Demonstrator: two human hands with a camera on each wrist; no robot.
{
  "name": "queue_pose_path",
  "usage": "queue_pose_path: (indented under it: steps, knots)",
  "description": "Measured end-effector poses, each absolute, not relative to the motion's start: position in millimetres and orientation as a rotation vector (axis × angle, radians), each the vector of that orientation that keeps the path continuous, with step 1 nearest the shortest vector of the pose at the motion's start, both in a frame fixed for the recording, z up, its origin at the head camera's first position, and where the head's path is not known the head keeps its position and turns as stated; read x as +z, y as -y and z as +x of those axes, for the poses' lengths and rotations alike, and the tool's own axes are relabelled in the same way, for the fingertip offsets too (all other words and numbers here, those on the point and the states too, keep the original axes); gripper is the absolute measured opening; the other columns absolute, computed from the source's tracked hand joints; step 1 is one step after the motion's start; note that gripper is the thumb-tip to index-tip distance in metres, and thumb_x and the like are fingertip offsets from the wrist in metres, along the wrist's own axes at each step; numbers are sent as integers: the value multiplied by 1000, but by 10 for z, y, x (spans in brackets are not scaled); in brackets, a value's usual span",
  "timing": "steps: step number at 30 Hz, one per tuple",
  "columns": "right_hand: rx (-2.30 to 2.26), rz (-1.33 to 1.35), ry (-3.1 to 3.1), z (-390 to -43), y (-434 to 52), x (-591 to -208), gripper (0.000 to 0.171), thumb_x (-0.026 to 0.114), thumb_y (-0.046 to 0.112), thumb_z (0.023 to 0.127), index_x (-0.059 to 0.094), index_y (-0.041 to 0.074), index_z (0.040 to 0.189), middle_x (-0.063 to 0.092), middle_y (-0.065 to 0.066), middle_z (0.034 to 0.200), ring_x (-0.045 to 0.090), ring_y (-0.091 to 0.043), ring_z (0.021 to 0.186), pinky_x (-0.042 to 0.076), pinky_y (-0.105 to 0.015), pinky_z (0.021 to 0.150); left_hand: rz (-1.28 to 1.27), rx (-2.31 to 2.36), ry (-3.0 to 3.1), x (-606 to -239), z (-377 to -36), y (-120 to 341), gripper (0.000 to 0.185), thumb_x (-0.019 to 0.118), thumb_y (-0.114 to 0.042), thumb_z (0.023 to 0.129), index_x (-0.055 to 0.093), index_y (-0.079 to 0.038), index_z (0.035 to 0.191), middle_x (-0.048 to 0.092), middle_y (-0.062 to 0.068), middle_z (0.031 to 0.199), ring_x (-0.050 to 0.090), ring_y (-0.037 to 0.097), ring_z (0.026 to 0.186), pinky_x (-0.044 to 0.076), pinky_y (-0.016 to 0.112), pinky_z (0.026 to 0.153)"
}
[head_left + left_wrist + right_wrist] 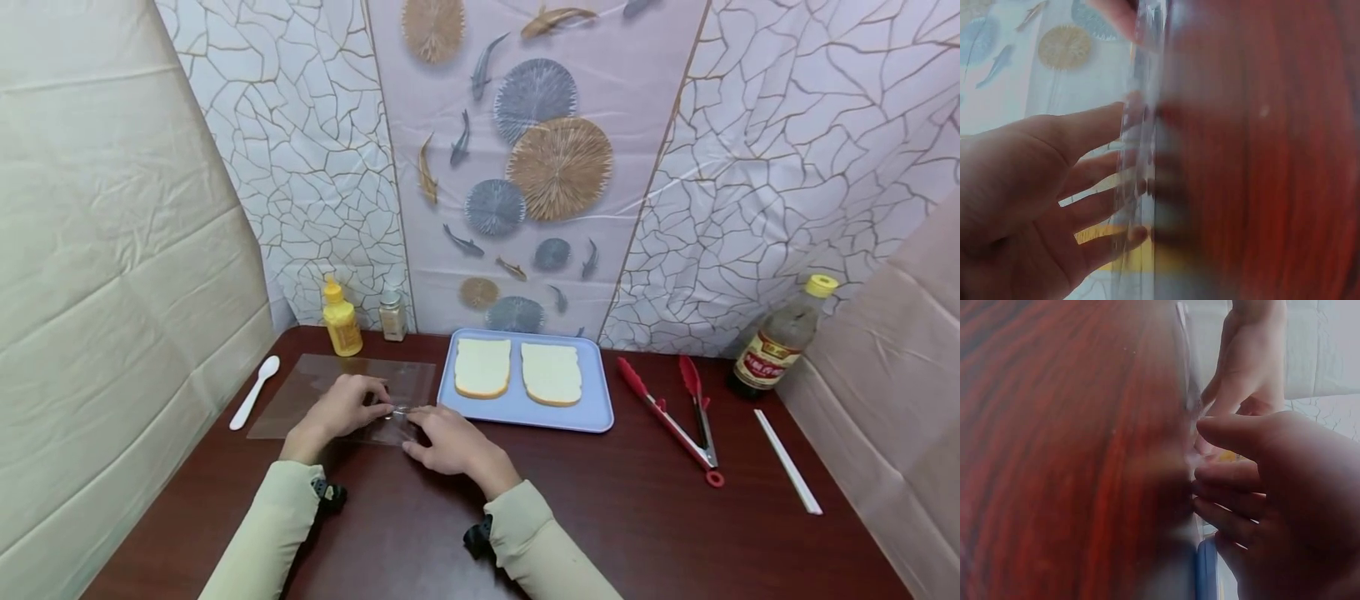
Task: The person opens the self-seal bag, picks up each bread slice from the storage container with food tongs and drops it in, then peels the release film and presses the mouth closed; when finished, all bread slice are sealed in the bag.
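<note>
A clear plastic bag [330, 387] lies flat on the dark red table [600, 517], left of centre. Both hands meet at its near right edge. My left hand [378, 404] rests on the bag, and in the left wrist view its fingers [1100, 206] reach out fairly straight, tips against the plastic edge [1138, 162]. My right hand [420, 425] is just beside it; in the right wrist view its curled fingers [1222, 500] and thumb pinch the bag's edge [1186, 356].
A blue tray [525, 412] with two bread slices [482, 367] stands right of the hands. Red tongs [675, 417], a dark sauce bottle [780, 337] and a white stick [787, 461] lie further right. A yellow squeeze bottle [341, 321], small jar [392, 315] and white spoon [255, 390] sit at left.
</note>
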State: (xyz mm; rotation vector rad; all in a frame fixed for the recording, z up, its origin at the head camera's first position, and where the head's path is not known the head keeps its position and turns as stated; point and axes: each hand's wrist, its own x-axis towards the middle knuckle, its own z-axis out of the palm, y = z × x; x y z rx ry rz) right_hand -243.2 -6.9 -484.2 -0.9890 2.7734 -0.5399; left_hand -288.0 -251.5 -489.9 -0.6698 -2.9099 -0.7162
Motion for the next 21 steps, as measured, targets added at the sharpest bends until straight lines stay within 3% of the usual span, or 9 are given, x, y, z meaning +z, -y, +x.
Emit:
queue_pose_path:
  steps: [2, 6, 9, 14, 21]
  knots:
    - [-543, -992, -2770, -2432, 65, -4851, 57, 61, 41, 111, 55, 10, 158, 54, -8, 165, 46, -25, 157, 39, -43, 129, -652, -721, 2898, -4908, -2876, 2549, 16, 77, -23, 103, 83, -14, 115, 76, 17, 134, 72, 36, 126, 59, 56, 103]
    - [-550, -987, -2764, -2433, 46, -4856, 56, 61, 40, 111, 56, 10, 157, 53, -8, 166, 44, -27, 159, 36, -44, 131, -598, -715, 2930, -4938, -2883, 2622, 31, 76, -22, 104, 78, -10, 132, 69, 22, 145, 64, 41, 137, 54, 60, 110]
    - [-547, -989, -2765, -2439, 36, -4867, 55, 61, 40, 111, 57, 9, 156, 53, -9, 166, 43, -28, 160, 35, -44, 132, -544, -725, 2955, -4957, -2897, 2653, 28, 79, -21, 101, 81, -12, 128, 63, 26, 152, 59, 45, 143, 52, 62, 112]
    - [-569, -1039, -2772, -2453, 42, -4903, 54, 60, 40, 111, 60, 8, 154, 55, -8, 164, 45, -25, 158, 36, -41, 131, -480, -706, 2939, -4938, -2895, 2679, 14, 82, -19, 99, 87, -17, 112, 71, 20, 143, 65, 42, 136, 57, 61, 105]
    - [-595, -1010, -2735, -2451, 25, -4870, 54, 62, 40, 109, 60, 10, 154, 54, -8, 165, 42, -27, 160, 33, -44, 133, -495, -800, 2827, -4813, -2894, 2748, 14, 78, -18, 102, 85, -14, 113, 76, 17, 134, 69, 41, 131, 57, 62, 105]
